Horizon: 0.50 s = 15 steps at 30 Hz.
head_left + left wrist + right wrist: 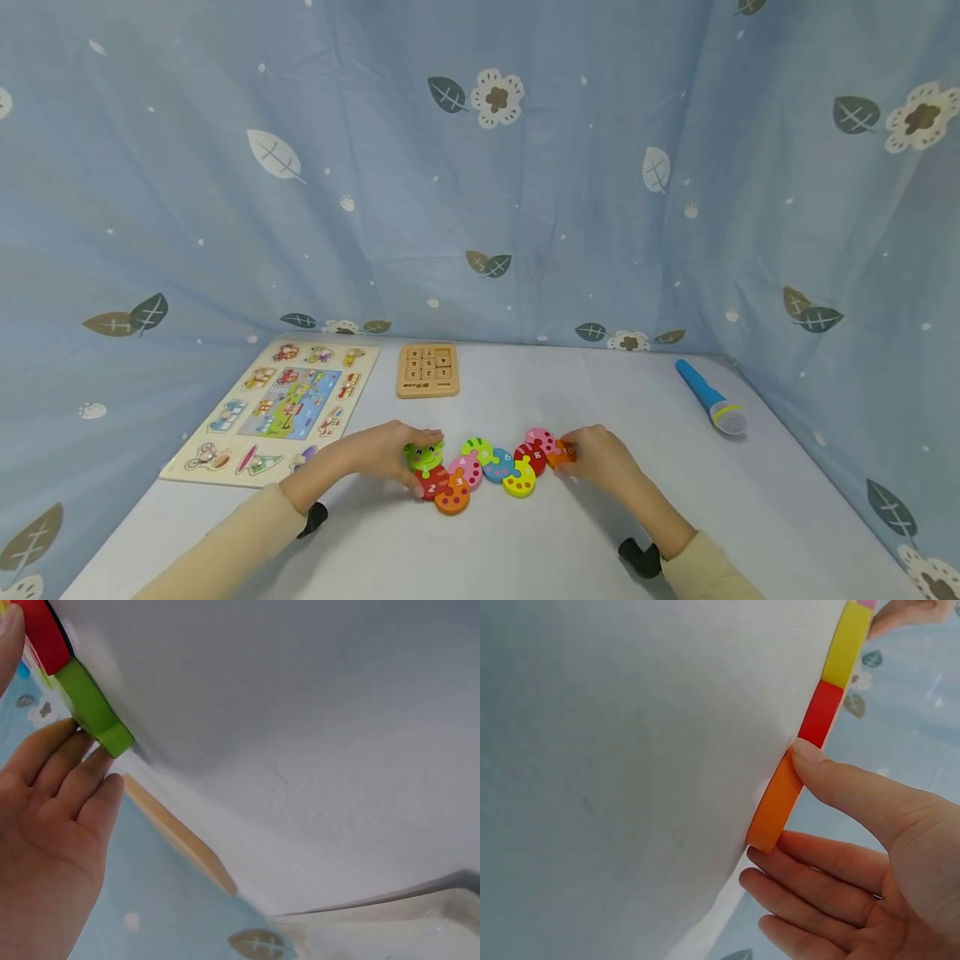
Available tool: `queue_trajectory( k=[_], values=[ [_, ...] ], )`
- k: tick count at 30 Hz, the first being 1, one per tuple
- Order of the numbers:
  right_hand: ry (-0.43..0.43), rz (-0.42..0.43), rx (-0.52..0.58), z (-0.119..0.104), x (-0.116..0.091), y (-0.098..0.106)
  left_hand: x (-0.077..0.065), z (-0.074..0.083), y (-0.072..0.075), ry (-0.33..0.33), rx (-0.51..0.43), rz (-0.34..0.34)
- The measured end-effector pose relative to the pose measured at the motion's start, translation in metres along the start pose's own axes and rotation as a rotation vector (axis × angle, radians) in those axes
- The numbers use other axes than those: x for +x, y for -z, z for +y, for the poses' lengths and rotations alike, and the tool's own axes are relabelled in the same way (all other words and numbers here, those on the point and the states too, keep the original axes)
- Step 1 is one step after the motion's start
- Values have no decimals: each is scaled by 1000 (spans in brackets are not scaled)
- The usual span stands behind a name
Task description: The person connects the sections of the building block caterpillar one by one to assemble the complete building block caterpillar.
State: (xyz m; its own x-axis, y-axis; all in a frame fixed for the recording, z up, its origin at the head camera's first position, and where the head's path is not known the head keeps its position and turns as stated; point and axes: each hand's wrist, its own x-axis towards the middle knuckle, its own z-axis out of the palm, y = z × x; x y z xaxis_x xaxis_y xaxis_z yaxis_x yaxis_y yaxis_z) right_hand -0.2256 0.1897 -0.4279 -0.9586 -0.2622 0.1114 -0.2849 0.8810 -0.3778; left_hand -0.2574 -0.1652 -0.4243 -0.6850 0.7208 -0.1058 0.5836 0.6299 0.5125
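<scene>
A wooden caterpillar number puzzle (498, 467) lies on the white table in a wavy row of joined, coloured round pieces. Its green head with a face (425, 455) is at the left end and an orange tail piece (775, 801) at the right. My left hand (392, 454) holds the head end, thumb by the red piece (43, 634) and fingers against the green head's edge in the left wrist view. The right hand (597, 457) pinches the orange tail piece, thumb on one side and fingertips at its far end.
A wooden peg puzzle board (225, 446) with vehicle pictures lies at the left. A small wooden number slide puzzle (428, 392) sits at the back. A blue toy microphone (708, 396) lies at the right. A blue patterned curtain (540, 208) hangs round the table's back and sides.
</scene>
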Motion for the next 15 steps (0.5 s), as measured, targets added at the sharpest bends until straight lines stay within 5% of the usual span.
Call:
queue_trajectory(
  k=[15],
  values=[
    [-12,-29,47,6,2,1,1,-4,2,6,-16,8]
  ],
)
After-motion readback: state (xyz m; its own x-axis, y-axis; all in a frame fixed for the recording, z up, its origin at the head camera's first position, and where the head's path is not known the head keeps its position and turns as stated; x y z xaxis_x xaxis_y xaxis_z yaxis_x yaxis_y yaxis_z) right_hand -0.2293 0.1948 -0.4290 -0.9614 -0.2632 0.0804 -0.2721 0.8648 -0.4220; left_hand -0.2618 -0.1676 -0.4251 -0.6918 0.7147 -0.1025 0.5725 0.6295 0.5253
